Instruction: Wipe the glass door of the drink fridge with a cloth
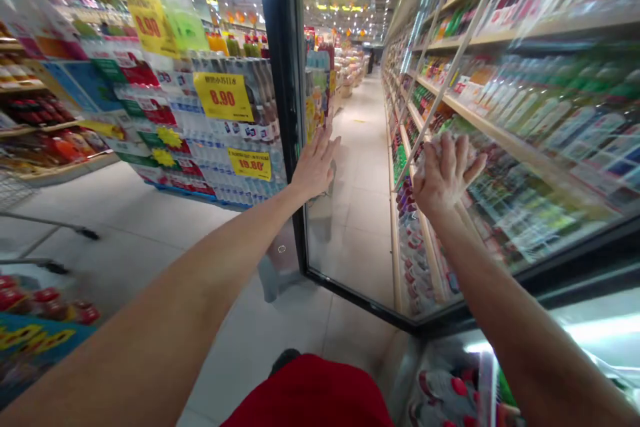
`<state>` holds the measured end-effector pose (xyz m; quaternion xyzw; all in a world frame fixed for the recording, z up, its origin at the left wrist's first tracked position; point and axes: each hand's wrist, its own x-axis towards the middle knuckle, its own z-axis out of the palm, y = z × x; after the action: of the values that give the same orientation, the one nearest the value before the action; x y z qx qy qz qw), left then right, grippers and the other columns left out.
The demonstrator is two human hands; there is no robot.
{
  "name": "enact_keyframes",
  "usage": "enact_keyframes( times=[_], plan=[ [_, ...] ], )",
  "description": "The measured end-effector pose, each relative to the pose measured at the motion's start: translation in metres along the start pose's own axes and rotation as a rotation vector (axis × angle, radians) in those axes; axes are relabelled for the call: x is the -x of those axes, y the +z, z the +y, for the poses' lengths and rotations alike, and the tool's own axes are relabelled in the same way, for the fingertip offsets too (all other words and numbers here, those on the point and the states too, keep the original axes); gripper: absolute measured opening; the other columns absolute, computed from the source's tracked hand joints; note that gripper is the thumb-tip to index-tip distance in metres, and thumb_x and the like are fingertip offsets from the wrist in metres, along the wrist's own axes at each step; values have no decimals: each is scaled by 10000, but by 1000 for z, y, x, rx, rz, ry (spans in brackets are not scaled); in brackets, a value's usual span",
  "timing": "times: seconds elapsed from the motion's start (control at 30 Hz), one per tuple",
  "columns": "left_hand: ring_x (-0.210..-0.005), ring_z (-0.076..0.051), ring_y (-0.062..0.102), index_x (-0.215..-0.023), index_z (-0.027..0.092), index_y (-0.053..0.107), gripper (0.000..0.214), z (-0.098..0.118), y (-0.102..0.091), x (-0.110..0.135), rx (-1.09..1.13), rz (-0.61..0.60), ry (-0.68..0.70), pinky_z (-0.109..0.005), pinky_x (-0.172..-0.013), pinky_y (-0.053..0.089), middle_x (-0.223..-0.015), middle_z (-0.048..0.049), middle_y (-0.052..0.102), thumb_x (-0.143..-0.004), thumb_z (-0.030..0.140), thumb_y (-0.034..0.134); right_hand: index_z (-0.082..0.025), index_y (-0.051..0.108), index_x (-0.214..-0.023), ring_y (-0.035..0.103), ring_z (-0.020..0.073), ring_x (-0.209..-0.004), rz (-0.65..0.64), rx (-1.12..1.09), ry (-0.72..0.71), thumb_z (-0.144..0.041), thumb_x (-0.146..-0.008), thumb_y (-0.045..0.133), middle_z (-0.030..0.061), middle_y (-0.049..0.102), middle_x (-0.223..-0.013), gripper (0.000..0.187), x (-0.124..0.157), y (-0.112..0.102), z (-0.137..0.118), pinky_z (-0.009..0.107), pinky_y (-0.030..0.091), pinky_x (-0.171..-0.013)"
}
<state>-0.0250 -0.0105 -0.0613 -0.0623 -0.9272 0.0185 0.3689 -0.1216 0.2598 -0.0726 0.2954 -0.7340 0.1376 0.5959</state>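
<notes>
Two hands are raised at arm's length in a shop aisle. The left hand [315, 163] lies flat on the swung-out glass door [350, 240], fingers straight and close together, the palm against the pane and gripping nothing. Just left of that hand runs the door's black frame [281, 80], upright from the top of the view down to floor level.

The right hand [447, 173] is closed loosely over a whitish crumpled wad [434, 144], whose material cannot be told. The fingers are spread across it and the wad shows above and to the left of the fingertips. Hand and wad are pressed against the slanted cooler glass [560, 167]. Behind that glass, to the right of and above the hand, are wooden shelves [500, 137] packed with drink bottles, blurred.

Beyond the left hand and further left stands a stack of bottled water [220, 160] carrying a yellow price card [223, 97] marked 8.90. Well to the left of the left forearm is part of a shopping trolley [30, 230]. Below both forearms, nearest the camera, is a red garment [315, 393]. Under the right forearm are red-capped bottles [440, 393].
</notes>
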Motion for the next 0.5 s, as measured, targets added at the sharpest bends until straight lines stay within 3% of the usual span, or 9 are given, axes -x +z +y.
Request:
enact_keyframes(
  times=[0.17, 0.3, 0.37, 0.5],
  plan=[
    [-1416, -287, -2, -1446, 126, 128, 782, 0, 10, -10, 17, 10, -16, -480, -1135, 150, -1546, -118, 45, -746, 148, 475, -189, 464, -1320, 185, 282, -1389, -102, 13, -6, -263, -865, 391, 106, 381, -1432, 467, -5, 3, -3, 612, 16, -1089],
    [-1409, -311, -46, -1445, 95, 110, 831, 4, 23, -18, 55, 75, -17, -499, -1145, 127, -1544, -135, 11, -722, 163, 513, -250, 461, -1316, 286, 217, -1356, -259, 37, -208, -223, -869, 396, 50, 439, -1403, 452, -3, -9, 21, 536, 38, -1123],
    [-1410, -313, -30, -1445, 91, 118, 832, 4, 25, -22, 61, 73, -27, -495, -1143, 150, -1541, -149, 24, -719, 160, 518, -241, 460, -1318, 276, 233, -1360, -220, 72, -158, -250, -861, 415, 64, 440, -1402, 459, 0, -17, 40, 542, 31, -1118],
    [-1410, -312, 10, -1436, 72, 160, 819, -2, 26, -28, 44, 39, 22, -486, -1139, 168, -1527, -191, 76, -712, 162, 533, -179, 434, -1338, 187, 299, -1387, -9, 104, 47, -299, -837, 426, 132, 384, -1430, 515, 1, -25, 62, 599, 35, -1089]
  ],
)
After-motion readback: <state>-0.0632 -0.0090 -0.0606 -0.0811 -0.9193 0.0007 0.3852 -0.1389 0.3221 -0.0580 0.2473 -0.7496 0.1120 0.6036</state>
